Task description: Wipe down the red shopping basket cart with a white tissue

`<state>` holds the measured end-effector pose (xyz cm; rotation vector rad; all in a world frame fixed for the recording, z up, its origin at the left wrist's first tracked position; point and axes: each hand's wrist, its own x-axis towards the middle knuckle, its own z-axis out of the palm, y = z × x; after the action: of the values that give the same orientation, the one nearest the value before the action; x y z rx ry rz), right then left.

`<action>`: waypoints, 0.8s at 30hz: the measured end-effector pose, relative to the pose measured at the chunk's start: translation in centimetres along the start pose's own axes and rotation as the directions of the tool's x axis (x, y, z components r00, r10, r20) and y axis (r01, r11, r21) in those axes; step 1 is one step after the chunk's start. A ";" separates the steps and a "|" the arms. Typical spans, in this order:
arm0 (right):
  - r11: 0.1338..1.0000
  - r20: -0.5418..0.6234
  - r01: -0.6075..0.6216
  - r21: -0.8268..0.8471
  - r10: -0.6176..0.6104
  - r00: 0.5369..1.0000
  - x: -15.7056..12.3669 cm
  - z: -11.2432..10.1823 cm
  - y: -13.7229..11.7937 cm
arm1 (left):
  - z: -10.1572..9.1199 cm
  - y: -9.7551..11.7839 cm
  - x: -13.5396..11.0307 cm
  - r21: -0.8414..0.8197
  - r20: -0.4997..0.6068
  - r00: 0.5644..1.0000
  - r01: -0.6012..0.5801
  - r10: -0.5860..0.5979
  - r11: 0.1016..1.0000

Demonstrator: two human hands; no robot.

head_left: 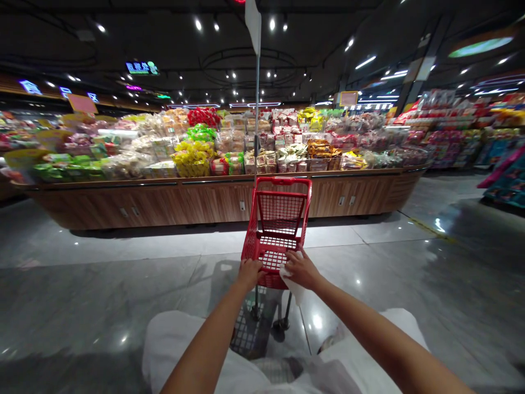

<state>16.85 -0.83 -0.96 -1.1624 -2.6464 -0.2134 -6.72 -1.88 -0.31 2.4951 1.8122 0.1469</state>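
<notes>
A small red shopping cart point(279, 219) stands on the grey tiled floor right in front of me, its basket holding nothing I can see. My left hand point(248, 272) is closed round the near rim of the cart on the left. My right hand point(301, 269) grips the same rim on the right and also pinches a white sheet of paper or cloth point(296, 290) that hangs below it. A thin pole with a white flag point(254, 22) rises from the cart.
A long wooden display counter point(205, 200) piled with bagged snacks runs across ahead. More stocked shelves point(447, 131) stand at the right. Glossy floor tiles point(102, 284) stretch left and right of the cart.
</notes>
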 end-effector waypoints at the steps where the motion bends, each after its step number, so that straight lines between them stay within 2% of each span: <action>1: 1.000 -0.021 0.009 -0.003 -0.009 1.000 -0.6 -0.2 0.9 | 0.2 0.1 0.0 -0.017 -0.010 1.000 -0.009 0.009 1.000; 3: 1.000 -0.030 0.009 -0.003 -0.010 1.000 -1.7 -0.4 1.8 | 0.6 0.6 0.0 -0.052 -0.036 0.999 -0.028 0.026 0.998; 5: 1.000 -0.032 -0.014 -0.002 0.014 0.999 -2.2 0.0 1.3 | 0.9 1.3 0.0 -0.080 -0.055 0.998 -0.035 0.030 0.996; 8: 0.994 -0.074 -0.107 0.001 0.106 0.992 -2.2 1.6 -1.7 | 1.3 2.2 0.1 -0.088 -0.076 0.997 -0.017 0.010 0.996; 11: 0.972 -0.178 -0.236 -0.007 0.231 0.957 -1.5 3.5 -5.2 | 1.4 2.6 0.1 -0.078 -0.088 0.996 -0.004 -0.003 0.997; 13: 0.960 -0.210 -0.280 -0.020 0.270 0.940 -1.0 4.0 -6.2 | 1.5 2.4 0.0 -0.071 -0.091 0.996 -0.006 -0.001 0.997; 15: 0.972 -0.156 -0.235 -0.025 0.229 0.961 -0.8 3.5 -5.7 | 1.4 2.1 -0.1 -0.068 -0.092 0.996 -0.016 0.010 0.998; 19: 0.995 -0.005 -0.064 0.071 0.064 0.998 -2.0 0.8 -2.2 | 1.3 1.7 -0.5 -0.071 -0.088 0.996 -0.037 0.030 0.997; 22: 0.984 -0.036 -0.008 0.176 0.015 0.999 -3.1 -0.9 -0.3 | 1.3 1.8 -0.5 -0.079 -0.104 0.994 -0.027 0.018 0.997; 24: 0.967 -0.074 -0.046 0.252 0.066 0.995 -3.3 -1.2 0.2 | 1.4 2.0 -0.4 -0.084 -0.114 0.993 -0.022 0.013 0.996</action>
<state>19.34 -3.30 -0.76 -1.1176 -2.4781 0.0808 -4.75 -2.85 -1.48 2.4917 1.7837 0.3660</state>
